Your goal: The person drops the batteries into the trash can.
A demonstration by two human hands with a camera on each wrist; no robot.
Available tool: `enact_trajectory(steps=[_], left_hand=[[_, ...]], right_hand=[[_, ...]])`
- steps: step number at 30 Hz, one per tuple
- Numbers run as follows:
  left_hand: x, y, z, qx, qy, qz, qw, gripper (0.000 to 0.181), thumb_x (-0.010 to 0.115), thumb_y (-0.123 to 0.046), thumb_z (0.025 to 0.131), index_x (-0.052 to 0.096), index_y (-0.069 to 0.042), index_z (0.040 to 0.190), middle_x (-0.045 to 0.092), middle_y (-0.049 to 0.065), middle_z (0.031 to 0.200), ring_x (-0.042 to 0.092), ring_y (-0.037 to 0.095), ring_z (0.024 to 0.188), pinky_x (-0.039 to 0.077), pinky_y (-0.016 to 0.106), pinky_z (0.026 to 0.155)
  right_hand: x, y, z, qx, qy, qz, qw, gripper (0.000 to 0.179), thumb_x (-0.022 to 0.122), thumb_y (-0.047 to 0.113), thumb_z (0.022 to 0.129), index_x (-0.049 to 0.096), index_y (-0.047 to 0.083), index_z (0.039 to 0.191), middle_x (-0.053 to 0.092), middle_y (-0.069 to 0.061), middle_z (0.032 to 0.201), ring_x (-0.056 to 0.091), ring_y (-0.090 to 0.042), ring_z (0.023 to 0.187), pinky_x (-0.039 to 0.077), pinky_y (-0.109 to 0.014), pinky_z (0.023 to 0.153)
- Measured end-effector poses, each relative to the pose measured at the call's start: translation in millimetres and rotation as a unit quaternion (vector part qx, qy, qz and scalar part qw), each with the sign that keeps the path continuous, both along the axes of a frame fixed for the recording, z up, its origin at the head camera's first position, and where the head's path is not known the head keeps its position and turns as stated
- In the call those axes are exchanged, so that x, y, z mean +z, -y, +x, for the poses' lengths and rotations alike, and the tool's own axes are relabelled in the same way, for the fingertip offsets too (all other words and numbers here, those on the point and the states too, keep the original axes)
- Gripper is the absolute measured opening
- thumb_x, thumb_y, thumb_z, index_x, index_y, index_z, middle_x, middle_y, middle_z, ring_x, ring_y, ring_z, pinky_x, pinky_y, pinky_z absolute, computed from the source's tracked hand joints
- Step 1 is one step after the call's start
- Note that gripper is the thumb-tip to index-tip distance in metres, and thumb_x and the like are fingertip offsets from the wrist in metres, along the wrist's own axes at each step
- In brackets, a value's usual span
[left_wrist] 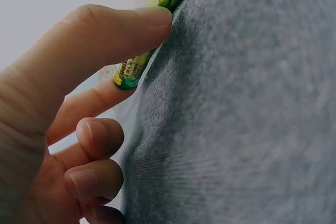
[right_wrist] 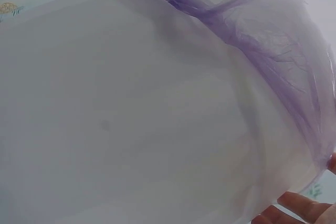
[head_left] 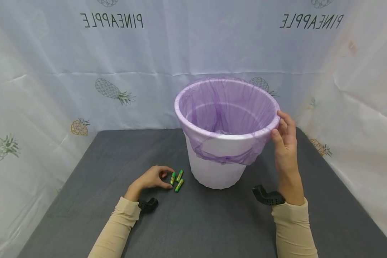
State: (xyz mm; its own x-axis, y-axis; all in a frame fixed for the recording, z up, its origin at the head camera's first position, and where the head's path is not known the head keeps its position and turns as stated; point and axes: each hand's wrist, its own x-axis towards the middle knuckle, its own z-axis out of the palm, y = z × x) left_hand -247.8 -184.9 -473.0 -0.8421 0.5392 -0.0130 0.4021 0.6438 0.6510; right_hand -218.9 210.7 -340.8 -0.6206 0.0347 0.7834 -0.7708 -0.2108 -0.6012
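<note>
At the left of the bin, my left hand [head_left: 153,177] pinches a small green-and-gold battery [head_left: 172,178] between thumb and index finger, low over the dark tabletop. The left wrist view shows the thumb crossing in front of green-and-gold casing [left_wrist: 132,70], with the other fingers curled below. Two more batteries lie close by, one behind [head_left: 179,176] and one in front [head_left: 179,185]. My right hand [head_left: 286,138] grips the right side of the rim of a white trash can [head_left: 213,172], thumb toward the front and fingers farther back. A purple bag [head_left: 225,107] lines the can and folds over its rim.
The trash can stands on a dark grey table [head_left: 200,222], right of the batteries. A pineapple-print curtain [head_left: 161,46] hangs behind and along both sides. Each wrist carries a black camera mount, one on the left [head_left: 148,205] and one on the right [head_left: 267,197].
</note>
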Motion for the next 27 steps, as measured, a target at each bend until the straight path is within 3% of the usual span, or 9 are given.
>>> enact_trajectory(steps=[17, 27], left_hand=[[8.3, 5.4, -1.9, 0.014, 0.009, 0.035, 0.9993, 0.049, 0.081, -0.023, 0.077, 0.064, -0.005, 0.119, 0.039, -0.003, 0.076, 0.036, 0.003, 0.065, 0.032, 0.021, 0.061], [25.0, 9.0, 4.9, 0.033, -0.006, 0.07, 0.997, 0.052, 0.08, -0.021, 0.078, 0.062, -0.002, 0.122, 0.04, 0.002, 0.076, 0.035, 0.004, 0.065, 0.032, 0.023, 0.059]], right_hand=[[0.2, 0.2, 1.4, 0.003, 0.005, -0.005, 1.0, 0.041, 0.048, 0.009, 0.099, 0.04, 0.012, 0.139, 0.055, -0.004, 0.131, 0.053, -0.011, 0.11, 0.041, -0.021, 0.097], [-0.3, 0.3, 1.6, 0.01, 0.01, 0.0, 0.9999, 0.041, 0.048, 0.009, 0.1, 0.039, 0.012, 0.14, 0.056, -0.002, 0.131, 0.054, -0.01, 0.11, 0.041, -0.021, 0.097]])
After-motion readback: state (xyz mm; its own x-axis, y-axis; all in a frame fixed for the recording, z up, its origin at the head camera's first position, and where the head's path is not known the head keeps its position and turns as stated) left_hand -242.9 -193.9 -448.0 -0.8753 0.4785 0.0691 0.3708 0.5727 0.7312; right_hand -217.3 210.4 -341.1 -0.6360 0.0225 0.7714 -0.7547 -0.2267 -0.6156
